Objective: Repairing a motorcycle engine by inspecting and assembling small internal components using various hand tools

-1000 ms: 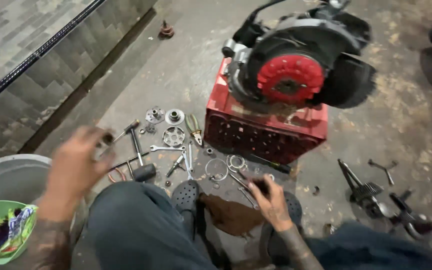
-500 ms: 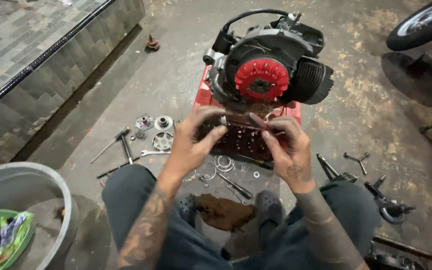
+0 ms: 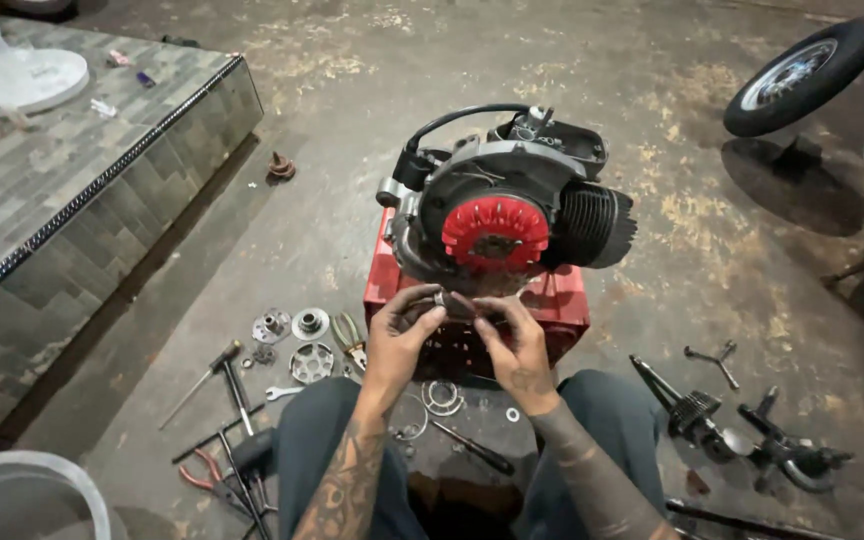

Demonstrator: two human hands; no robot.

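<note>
In front of my knees, just below the red fan wheel (image 3: 495, 232) of the engine (image 3: 507, 200) that sits on the red crate (image 3: 562, 305), I hold a small dark metal part (image 3: 455, 300) between both hands. My left hand (image 3: 399, 340) has thumb and fingertips pressed together on its near end, and my right hand (image 3: 522, 345) pinches the other end the same way; neither hand is spread. Judging by how things lie, the work is somewhere in the middle: the engine is largely in one piece on the crate, yet many parts are laid out loose on the concrete floor (image 3: 332, 140), so plenty seems left to fit. Counting what I can see: one engine, one crate, three round hub-like pieces (image 3: 292, 340) left of the crate, one hammer (image 3: 202, 380), one small spanner (image 3: 282, 392), one pair of red-handled pliers (image 3: 202, 478), one screwdriver (image 3: 472, 450) between my legs, a few thin rings (image 3: 442, 397) whose number I cannot tell, and one three-armed wrench (image 3: 712, 358) on my right. One wheel (image 3: 797, 75) stands well apart at the far right.
</note>
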